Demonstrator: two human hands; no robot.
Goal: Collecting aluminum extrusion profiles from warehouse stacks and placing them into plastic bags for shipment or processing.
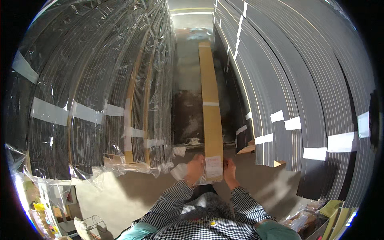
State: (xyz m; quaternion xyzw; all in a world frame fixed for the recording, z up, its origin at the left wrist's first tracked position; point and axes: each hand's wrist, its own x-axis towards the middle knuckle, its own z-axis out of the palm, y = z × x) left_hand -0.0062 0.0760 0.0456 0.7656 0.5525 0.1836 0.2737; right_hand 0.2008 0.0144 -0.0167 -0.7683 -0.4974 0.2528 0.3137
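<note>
Extending away down the aisle in the head view: one long cardboard box (211, 88), brown, narrow, its near end between the person's two hands, a pale band crossing it partway along. One white label (214, 165), on the upper face at the near end, print too small to tell.

One left hand (195, 169), at the box's left edge beside the label; fingers curled and close together, tips partly hidden, so whether they grip cannot be told. One right hand (230, 172), at the right edge, opposite; fingers bent narrow against the side, grip likewise unclear. One pale sheet (179, 172), crumpled, just left of the left hand.

Left of aisle: dark panels (90, 138), upright rows, wrapped in clear plastic, marked with white strips. Right of aisle: grey panels (276, 86), upright, closely ranked, several white strips attached. Beneath: pale floor (132, 200), shadowed in places. Worn by the person: checked sleeves (170, 202), black and white.
</note>
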